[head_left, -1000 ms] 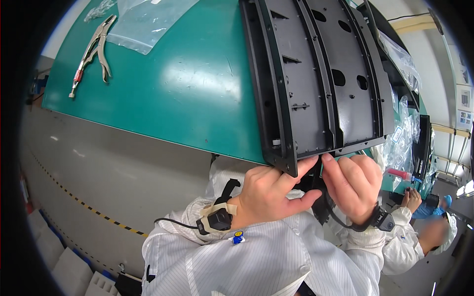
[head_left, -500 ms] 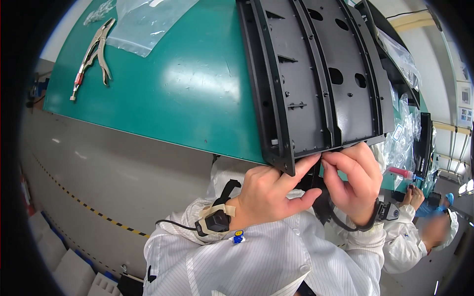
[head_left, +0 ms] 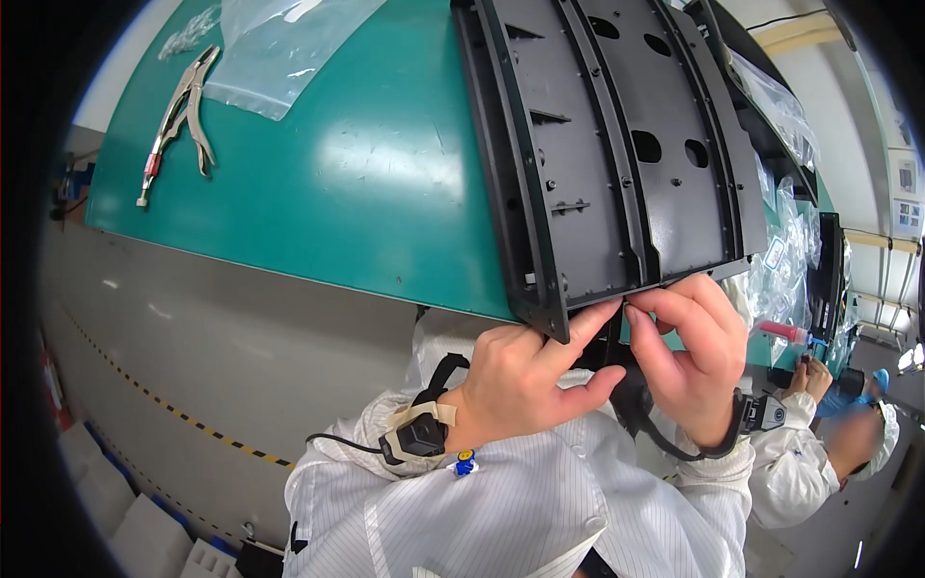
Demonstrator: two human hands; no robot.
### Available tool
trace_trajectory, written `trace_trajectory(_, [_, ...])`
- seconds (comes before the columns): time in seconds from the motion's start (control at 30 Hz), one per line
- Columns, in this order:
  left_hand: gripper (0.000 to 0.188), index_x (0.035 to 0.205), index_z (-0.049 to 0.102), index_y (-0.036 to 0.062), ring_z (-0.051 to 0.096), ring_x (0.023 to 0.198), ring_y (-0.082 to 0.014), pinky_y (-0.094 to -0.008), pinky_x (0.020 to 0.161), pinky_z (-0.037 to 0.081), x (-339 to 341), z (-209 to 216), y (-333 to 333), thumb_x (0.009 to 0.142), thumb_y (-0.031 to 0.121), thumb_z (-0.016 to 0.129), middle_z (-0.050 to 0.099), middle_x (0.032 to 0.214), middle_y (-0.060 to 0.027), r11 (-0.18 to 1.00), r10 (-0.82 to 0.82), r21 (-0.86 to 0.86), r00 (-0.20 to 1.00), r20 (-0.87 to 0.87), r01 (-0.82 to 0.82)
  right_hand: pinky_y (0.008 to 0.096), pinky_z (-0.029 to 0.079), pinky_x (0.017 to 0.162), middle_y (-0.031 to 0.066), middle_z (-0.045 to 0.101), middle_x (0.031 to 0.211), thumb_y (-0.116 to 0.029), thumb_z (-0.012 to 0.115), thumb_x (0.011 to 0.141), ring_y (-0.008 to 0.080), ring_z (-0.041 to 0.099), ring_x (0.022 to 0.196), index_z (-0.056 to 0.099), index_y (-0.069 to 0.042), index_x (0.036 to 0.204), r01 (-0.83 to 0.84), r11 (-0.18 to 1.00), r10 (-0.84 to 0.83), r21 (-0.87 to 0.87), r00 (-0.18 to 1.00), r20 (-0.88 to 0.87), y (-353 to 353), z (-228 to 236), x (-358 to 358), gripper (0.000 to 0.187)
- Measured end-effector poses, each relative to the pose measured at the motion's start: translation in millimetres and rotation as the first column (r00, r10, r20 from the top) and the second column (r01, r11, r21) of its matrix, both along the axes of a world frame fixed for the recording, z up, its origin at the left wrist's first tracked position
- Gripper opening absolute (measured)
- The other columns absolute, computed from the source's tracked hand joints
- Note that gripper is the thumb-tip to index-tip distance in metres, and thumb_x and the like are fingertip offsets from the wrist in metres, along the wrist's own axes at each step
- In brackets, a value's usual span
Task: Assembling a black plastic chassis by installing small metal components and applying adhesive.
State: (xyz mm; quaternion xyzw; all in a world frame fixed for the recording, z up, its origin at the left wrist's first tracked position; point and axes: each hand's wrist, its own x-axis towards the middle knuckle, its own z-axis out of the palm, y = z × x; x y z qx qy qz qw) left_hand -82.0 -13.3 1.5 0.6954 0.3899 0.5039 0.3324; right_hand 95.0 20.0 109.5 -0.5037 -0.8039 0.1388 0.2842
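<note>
A large black metal panel with ribs, cut-out holes and small studs lies on the green table, its near edge reaching the table's front. Against that edge my left hand has its index finger stretched out, the thumb held apart; no object shows in it. My right hand is beside it at the same edge, thumb and index finger pinched close together. Whatever they might hold, at the fingertips under the panel's rim, is too small or hidden to make out.
Locking pliers lie at the table's left, near a clear plastic bag and a small bag. More black parts and plastic wrapping fill the right side. A co-worker sits at the right, near a red tube.
The view has shifted slightly, so the panel sits a little more to the left. Both hands stay at the near edge, with barely any movement of the fingers.
</note>
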Motion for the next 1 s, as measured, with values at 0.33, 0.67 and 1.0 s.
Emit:
trace_trajectory(0.33, [0.076,0.143,0.066,0.0014,0.071,0.065,-0.0121,-0.0258,0.054,0.054,0.3,2.4,0.9,0.073,0.019,0.091,0.077,0.094,-0.0061,1.000,0.019,-0.018,1.000,-0.005,-0.019,0.0332,0.046,0.057,0.0044,0.064,0.074,0.005,0.081,0.077,0.0200,0.061,0.062,0.077,-0.003,0.098,0.062,0.998,-0.061,-0.024,0.998,0.030,-2.4,-1.8,-1.1,0.023])
trace_trajectory(0.67, [0.078,0.144,0.065,0.0006,0.063,0.055,-0.0103,-0.0254,0.051,0.052,-0.4,0.7,4.2,0.073,0.019,0.091,0.075,0.090,-0.0040,1.000,0.014,0.028,1.000,0.000,-0.014,0.0348,0.045,0.058,0.0054,0.064,0.072,0.000,0.083,0.079,0.0215,0.059,0.061,0.078,-0.003,0.098,0.097,0.993,-0.095,-0.066,0.995,0.028,-1.3,-0.3,-1.7,0.019])
trace_trajectory(1.0, [0.078,0.146,0.062,-0.0005,0.061,0.053,-0.0106,-0.0261,0.049,0.050,-1.0,0.5,2.3,0.075,0.018,0.089,0.073,0.081,-0.0004,1.000,0.009,0.007,0.998,-0.058,-0.009,0.0380,0.051,0.061,0.0074,0.067,0.076,-0.002,0.080,0.081,0.0272,0.063,0.065,0.075,-0.002,0.097,0.002,1.000,-0.001,-0.022,0.998,0.066,2.9,1.0,1.6,0.017])
